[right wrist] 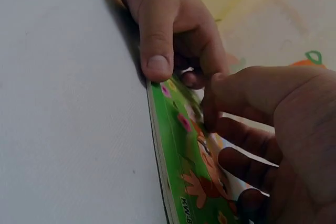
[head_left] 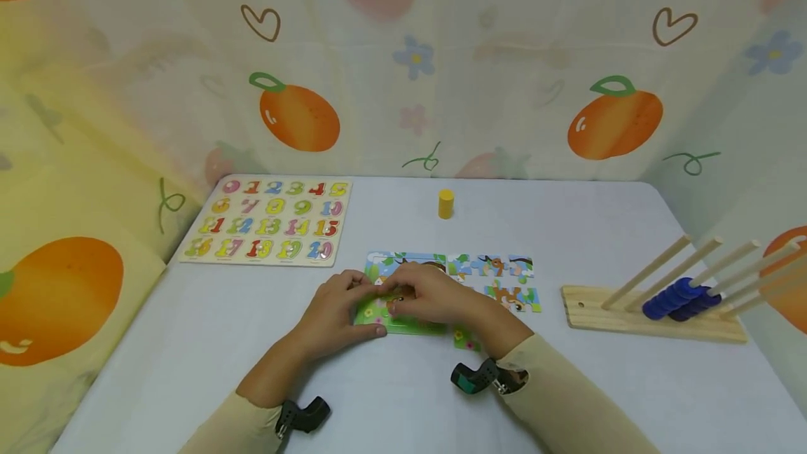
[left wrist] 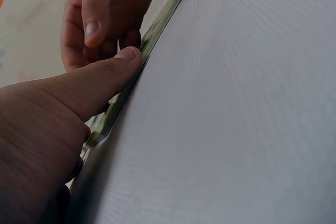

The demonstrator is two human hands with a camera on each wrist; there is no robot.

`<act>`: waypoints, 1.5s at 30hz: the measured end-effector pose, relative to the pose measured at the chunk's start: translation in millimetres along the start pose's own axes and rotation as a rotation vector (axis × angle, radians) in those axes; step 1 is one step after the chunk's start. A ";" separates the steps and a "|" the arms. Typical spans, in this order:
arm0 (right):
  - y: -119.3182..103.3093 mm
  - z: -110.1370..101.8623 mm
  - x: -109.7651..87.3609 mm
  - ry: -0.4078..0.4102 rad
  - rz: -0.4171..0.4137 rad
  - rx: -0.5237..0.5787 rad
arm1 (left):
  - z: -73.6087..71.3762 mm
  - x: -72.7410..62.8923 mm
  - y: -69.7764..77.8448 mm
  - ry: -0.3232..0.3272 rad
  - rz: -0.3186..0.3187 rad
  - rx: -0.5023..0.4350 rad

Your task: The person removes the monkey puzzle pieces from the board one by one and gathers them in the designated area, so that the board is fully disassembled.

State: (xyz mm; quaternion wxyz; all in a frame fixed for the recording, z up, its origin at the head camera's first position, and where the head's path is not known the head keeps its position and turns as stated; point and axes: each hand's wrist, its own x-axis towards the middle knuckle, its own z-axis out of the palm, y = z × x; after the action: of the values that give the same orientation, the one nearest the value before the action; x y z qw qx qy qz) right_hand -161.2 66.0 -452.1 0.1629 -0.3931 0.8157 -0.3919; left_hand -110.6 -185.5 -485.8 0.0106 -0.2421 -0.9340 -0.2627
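A jigsaw puzzle point(head_left: 410, 328) in a green-bordered tray with a cartoon animal picture lies flat on the table. My left hand point(head_left: 337, 314) holds its left end, the thumb point(right wrist: 158, 66) at the near corner and the other fingers bent over the picture. Across the tray reaches my right hand point(head_left: 435, 293), its fingers half curled close over the picture, its thumb near the left index finger. I cannot tell whether a piece is between the right fingertips. Several puzzle pieces point(head_left: 507, 296) lie right of the tray, one piece point(head_left: 465, 339) partly behind the right wrist.
A number board point(head_left: 286, 219) with colourful numerals lies at the back left. A yellow cylinder point(head_left: 445, 204) stands behind the puzzle. At right is a wooden base point(head_left: 586, 307) with slanting pegs, bearing blue discs point(head_left: 674, 298). A printed curtain point(head_left: 479, 104) hangs behind the white table.
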 end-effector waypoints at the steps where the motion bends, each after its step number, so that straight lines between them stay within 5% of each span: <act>1: 0.0 0.6 1.0 -0.008 0.019 0.000 | 0.2 0.2 0.4 -0.001 0.001 -0.004; 13: 5.9 1.7 2.6 -0.101 0.061 -0.099 | 0.3 1.3 1.3 0.021 0.019 0.011; 21: 0.0 2.2 -3.6 -0.084 0.111 -0.125 | 1.4 1.6 1.3 0.021 0.017 0.004; 45: -5.3 -2.6 -5.5 -0.152 0.114 -0.082 | 0.9 1.6 1.1 0.016 0.009 0.002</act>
State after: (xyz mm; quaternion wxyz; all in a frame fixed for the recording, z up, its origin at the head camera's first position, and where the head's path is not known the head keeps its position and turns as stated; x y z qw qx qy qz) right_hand -156.4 69.5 -446.6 0.2302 -0.3810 0.8374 -0.3172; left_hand -111.5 -183.5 -485.8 0.0195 -0.2441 -0.9330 -0.2636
